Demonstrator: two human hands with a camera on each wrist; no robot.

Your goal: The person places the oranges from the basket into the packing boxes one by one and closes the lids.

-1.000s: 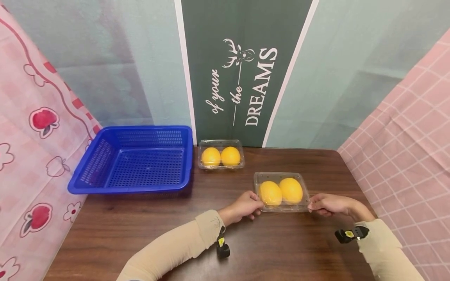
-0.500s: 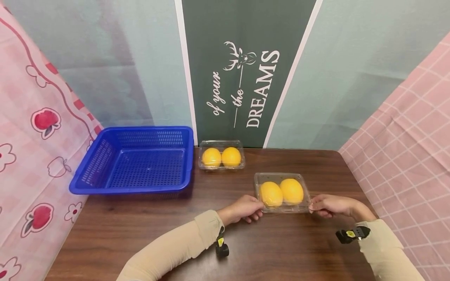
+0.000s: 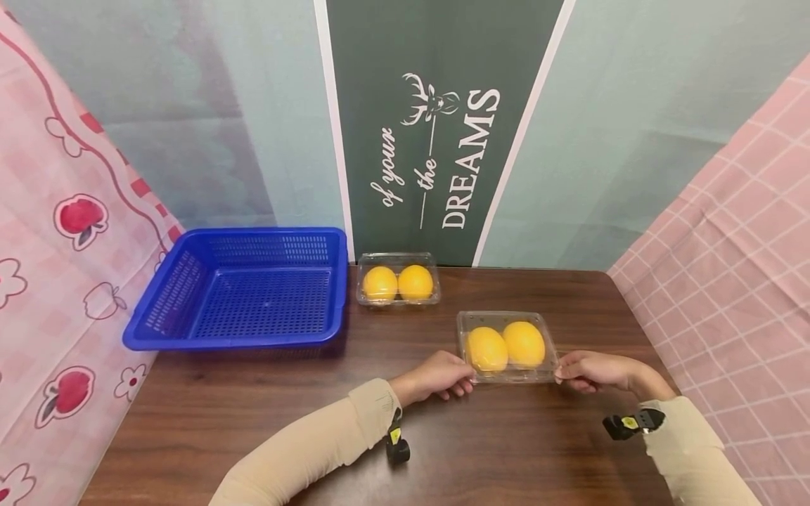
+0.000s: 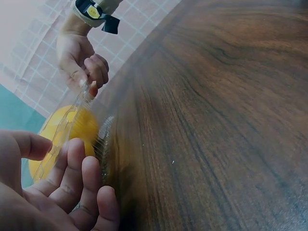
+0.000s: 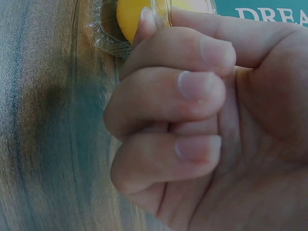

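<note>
The clear box with two yellow fruits sits on the counter. A hand is at each near corner, so the box stays level. The right hand has its grip pinched on the rim, other fingers curled in. The left hand holds the other corner, fingers bent loosely against the edge. Past the grip lies another fruit box. Far off to the left is a blue basket.

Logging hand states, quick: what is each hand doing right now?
Left hand: holds the near clear fruit box by its left edge.
Right hand: pinches its right edge.
</note>
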